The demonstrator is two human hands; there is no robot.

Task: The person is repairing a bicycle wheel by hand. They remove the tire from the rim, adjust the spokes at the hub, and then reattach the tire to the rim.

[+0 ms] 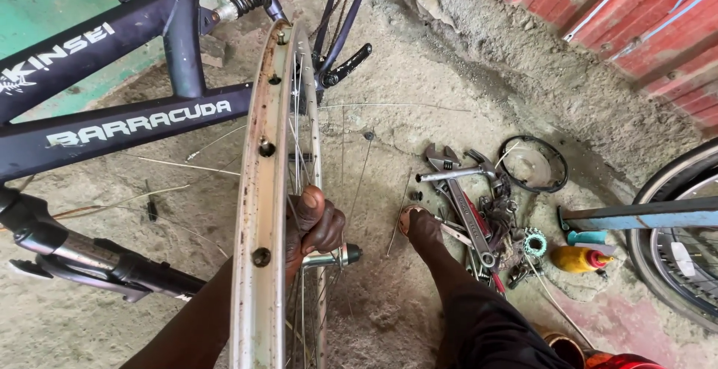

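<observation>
At the upper left lies a dark bicycle frame (pixel 112 126) on the concrete floor (pixel 419 122). At centre left, the left hand (pixel 314 223) is curled around the bare wheel rim (pixel 262 189), standing upright, near its axle (pixel 333 255). Right of centre, the right hand (pixel 420 231) reaches with fingers narrow to the pile of wrenches (pixel 467 204). A yellow bottle (pixel 580 258) lies further right.
</observation>
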